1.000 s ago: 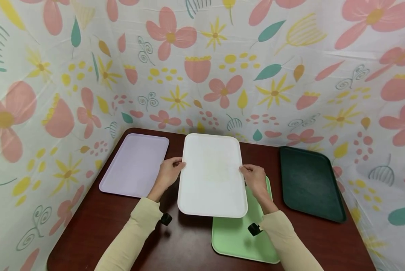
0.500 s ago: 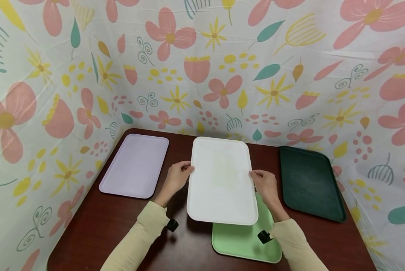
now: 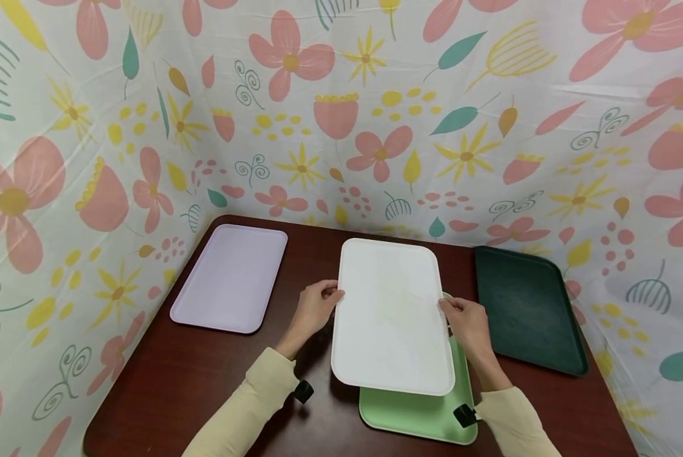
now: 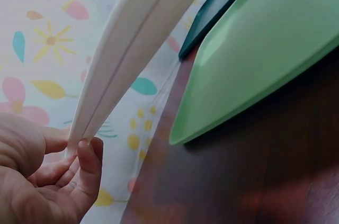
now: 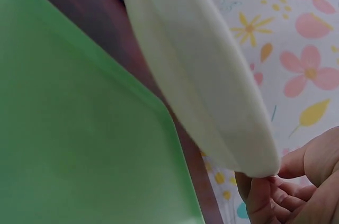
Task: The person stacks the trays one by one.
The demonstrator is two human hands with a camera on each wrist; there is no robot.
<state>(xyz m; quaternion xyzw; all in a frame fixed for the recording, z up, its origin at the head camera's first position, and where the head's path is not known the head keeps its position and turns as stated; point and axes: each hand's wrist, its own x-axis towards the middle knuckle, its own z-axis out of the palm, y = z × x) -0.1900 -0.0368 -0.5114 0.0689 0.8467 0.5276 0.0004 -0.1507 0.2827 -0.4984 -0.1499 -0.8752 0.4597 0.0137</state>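
Between my two hands a white tray (image 3: 391,317) is held up above the table. My left hand (image 3: 313,311) pinches its left edge, thumb on top and fingers curled underneath. The right hand (image 3: 468,322) grips the opposite edge the same way. Below it lies a green tray (image 3: 416,416), mostly covered by the white one in the head view. Both wrist views show the white tray's underside (image 4: 124,49) raised apart from the green tray (image 5: 79,118).
A lilac tray (image 3: 230,279) lies at the back left of the dark wooden table (image 3: 164,381). At the right is a dark green tray (image 3: 530,311). Flower-printed cloth (image 3: 376,95) hangs behind and along the sides.
Both hands have carried the white tray to the right and somewhat nearer, so it overlaps more of the green tray. The other trays stay in place.
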